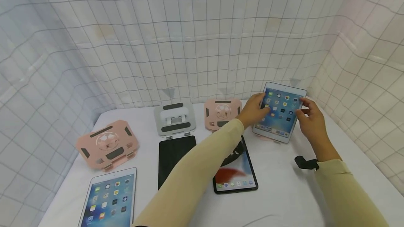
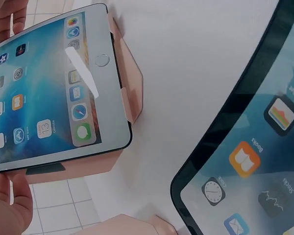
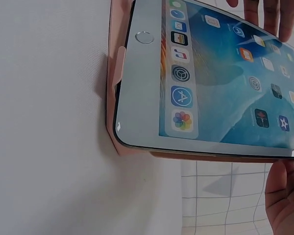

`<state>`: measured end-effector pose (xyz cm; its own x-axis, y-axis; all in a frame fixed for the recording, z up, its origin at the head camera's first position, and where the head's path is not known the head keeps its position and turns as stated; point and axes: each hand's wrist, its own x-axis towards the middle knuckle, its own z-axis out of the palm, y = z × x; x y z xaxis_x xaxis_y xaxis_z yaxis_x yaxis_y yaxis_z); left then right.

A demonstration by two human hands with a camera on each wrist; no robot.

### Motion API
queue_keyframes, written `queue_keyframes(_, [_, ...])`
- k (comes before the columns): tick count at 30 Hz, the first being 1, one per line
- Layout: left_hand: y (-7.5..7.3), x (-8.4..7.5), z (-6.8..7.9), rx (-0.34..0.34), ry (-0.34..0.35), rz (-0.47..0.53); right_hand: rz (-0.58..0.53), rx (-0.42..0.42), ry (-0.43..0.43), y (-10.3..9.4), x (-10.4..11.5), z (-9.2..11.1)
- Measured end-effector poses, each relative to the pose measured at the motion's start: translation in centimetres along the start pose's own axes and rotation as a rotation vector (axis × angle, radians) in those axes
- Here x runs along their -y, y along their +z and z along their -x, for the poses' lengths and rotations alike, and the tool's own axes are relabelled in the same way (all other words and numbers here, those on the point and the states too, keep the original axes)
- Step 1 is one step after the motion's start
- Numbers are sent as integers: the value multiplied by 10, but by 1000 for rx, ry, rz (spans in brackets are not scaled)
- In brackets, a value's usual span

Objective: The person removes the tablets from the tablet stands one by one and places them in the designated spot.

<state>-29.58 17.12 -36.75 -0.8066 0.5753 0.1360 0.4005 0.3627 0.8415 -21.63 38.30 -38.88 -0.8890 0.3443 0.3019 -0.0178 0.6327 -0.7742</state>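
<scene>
A white tablet (image 1: 279, 111) with a lit screen of app icons leans tilted on a pink stand (image 2: 130, 83) at the table's back right. Lips of the stand catch its lower edge. My left hand (image 1: 254, 109) grips the tablet's left edge, thumb over the front. On the opposite edge, my right hand (image 1: 310, 118) pinches the tablet with thumb and fingers. In the right wrist view, the right-hand fingers (image 3: 281, 191) lie at the tablet's edge, and the stand's back is mostly hidden.
Left of the hands are a pink stand (image 1: 222, 111), a grey stand (image 1: 175, 117) and another pink stand (image 1: 108, 143). Before them lie a black-framed tablet (image 1: 236, 178), a dark tablet (image 1: 173, 153) and a white tablet (image 1: 110, 199). Gridded curtain (image 1: 202, 45) encloses the table.
</scene>
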Motion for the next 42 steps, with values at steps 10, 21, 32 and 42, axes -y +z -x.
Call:
queue_keyframes(10, [0,-1,1,-45,-25,70,-10,-7,-14,-3,7,4])
queue_keyframes(21, [-1,-1,16,-103,21,165,-15,-5,7,-11,33,10])
queue_keyframes(32, [-6,1,37,-168,122,116,15,97,-27,-24,39,20])
queue_keyframes(42, [-9,2,56,-144,61,111,76,194,-83,-31,37,34])
